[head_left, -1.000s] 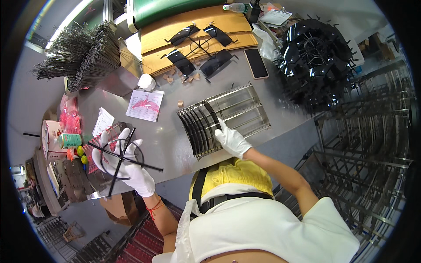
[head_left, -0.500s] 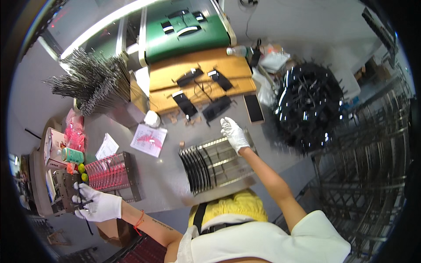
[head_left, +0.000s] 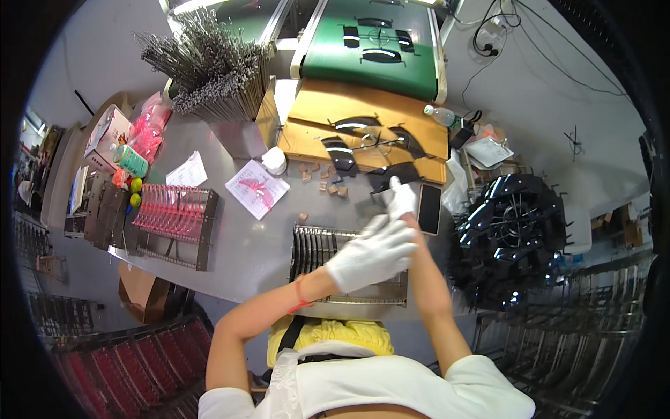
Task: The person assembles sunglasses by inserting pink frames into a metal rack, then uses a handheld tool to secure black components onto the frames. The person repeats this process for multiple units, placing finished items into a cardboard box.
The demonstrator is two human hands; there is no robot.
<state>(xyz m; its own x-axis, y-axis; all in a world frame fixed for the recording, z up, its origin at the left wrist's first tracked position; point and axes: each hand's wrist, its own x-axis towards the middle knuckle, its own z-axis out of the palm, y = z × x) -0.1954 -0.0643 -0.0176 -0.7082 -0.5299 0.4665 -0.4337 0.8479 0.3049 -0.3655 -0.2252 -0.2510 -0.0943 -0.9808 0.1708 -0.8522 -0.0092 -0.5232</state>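
My left hand (head_left: 373, 257), in a white glove, reaches over the metal slotted rack (head_left: 328, 299) with its fingers stretched out. Nothing shows in it. Close beyond it, my right hand (head_left: 402, 200), also gloved, lies at the near edge of a curved glossy black panel (head_left: 391, 174). Its fingers are partly smeared by motion, so whether it grips the panel is unclear. That panel is one of several set around a thin wire hub (head_left: 375, 144) on the cardboard (head_left: 296, 133). Several curved black pieces (head_left: 304, 244) stand in the rack's left slots, partly behind my left hand.
A dark phone (head_left: 430, 209) lies right of my right hand, before a heap of glossy black panels (head_left: 513, 230). Left are a printed sheet (head_left: 257, 188), a rack of pinkish clear pieces (head_left: 202, 244) and bundled metal wires (head_left: 216, 77). Another panel set (head_left: 380, 54) rests on the green belt.
My left hand has come from the far left to the middle, beside my right hand. The thin black piece it had no longer shows in it. The whole view has shifted.
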